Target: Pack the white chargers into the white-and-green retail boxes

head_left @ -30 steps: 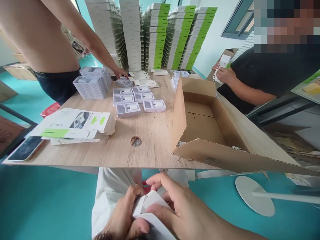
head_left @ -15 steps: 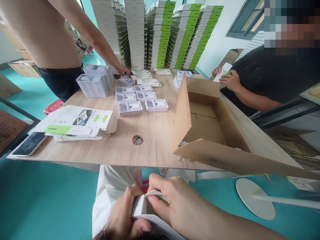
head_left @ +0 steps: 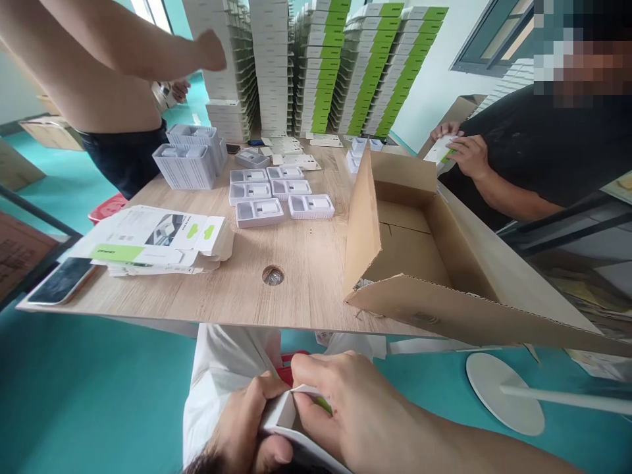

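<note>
Low in front of my lap, both hands are on a white cardboard box (head_left: pixel 280 413) with a bit of green on it. My left hand (head_left: pixel 240 421) wraps around its left end, thumb along the near side. The fingers of my right hand (head_left: pixel 340 401) are closed on a flap at the open edge, partly inside the box. Much of the box is hidden by my hands and the lower frame edge. On the table (head_left: pixel 306 289) ahead lies a stack of flattened printed boxes (head_left: pixel 158 240), with several white plastic trays (head_left: pixel 259 212) farther back.
An open brown carton (head_left: pixel 419 250) stands at the table's right. Nested trays (head_left: pixel 185 164) and a phone (head_left: pixel 62 282) are at left. Tall stacks of white and green boxes (head_left: pixel 320 72) rise behind. One co-worker (head_left: pixel 118 92) stands at left; another (head_left: pixel 523 151) holds a white box.
The left co-worker's hand has lifted away from a tray at the back of the table. My hands stay on the box, with only a slight shift of the right fingers at the flap.
</note>
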The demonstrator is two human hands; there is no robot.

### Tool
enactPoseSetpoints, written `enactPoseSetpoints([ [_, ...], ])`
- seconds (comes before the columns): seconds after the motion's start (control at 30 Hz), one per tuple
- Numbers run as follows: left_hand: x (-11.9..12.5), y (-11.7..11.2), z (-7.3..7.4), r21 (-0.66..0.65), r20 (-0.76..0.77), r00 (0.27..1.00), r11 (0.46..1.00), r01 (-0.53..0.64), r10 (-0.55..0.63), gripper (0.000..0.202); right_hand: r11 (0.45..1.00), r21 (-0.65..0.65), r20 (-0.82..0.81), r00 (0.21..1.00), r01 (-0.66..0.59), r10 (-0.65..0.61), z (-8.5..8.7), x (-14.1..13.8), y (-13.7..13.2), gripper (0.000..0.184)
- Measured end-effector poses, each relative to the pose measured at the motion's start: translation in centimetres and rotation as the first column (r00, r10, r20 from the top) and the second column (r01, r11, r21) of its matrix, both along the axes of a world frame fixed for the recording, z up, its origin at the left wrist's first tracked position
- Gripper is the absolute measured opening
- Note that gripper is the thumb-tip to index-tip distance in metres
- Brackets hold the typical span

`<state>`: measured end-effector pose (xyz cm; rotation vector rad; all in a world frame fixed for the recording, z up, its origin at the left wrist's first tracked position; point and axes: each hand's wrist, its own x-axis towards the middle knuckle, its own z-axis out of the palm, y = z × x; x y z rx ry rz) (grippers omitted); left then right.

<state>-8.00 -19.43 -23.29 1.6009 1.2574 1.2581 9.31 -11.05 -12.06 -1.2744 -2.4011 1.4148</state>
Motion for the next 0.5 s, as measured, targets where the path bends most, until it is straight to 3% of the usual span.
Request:
enactPoseSetpoints([
  [0.07,0.0,0.1,0.0,0.014,-0.006,1.000,1.000,-0.016,0.017,0.057,1.000,-0.021,0.000,1.000,0.002,-0.002,0.4,0.2,0.3,0.032],
  [0.2,-0.9,0.5,-0.7,-0.013,-0.039,0.999,0.999,-0.037,0.036,0.059,0.977,-0.198,0.055,0.994,-0.084,0.096,1.7,1.0,2.1,0.022],
  [0.33,-1.9,1.9,-1.8,-0.101,-0.030,0.997,0.992,-0.073,0.070,0.058,0.958,-0.240,0.155,0.968,-0.158,0.198,1.7,1.3,3.8,0.044],
  [0.43,-1.7,2.8,-2.3,-0.190,-0.079,0.992,0.975,-0.113,0.099,0.068,0.937,-0.342,0.079,0.992,-0.063,0.096,0.7,1.1,4.2,0.046],
  [0.5,-1.1,2.9,-2.3,-0.172,-0.165,0.980,0.976,-0.136,0.107,0.103,0.884,-0.467,-0.002,1.000,0.026,-0.030,0.0,0.9,4.2,0.038],
])
